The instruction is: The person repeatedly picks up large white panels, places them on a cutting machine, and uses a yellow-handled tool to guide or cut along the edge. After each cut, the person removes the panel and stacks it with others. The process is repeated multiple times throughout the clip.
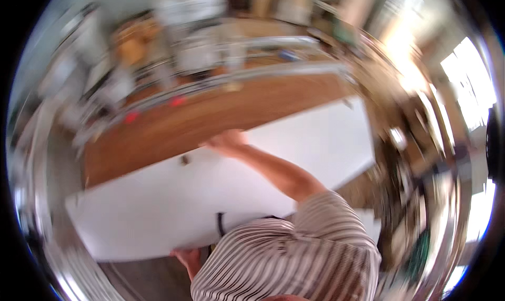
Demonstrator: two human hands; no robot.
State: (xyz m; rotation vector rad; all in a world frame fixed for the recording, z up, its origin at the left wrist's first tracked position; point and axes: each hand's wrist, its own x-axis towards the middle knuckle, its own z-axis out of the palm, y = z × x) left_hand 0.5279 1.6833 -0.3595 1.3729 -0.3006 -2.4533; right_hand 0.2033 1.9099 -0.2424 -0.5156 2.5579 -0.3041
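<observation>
Both hands grip a flat, smooth white panel (236,190); right hand (227,141) far edge, left hand (187,258) near.

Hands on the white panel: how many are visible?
2. The right hand grips the white panel at its far edge, and the left hand holds its near edge. Motion blur could hide others.

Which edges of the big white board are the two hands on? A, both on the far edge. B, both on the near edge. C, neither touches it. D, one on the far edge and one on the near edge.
D: one hand reaches across to the far edge of the white board, while the other hand grips its near edge.
</observation>
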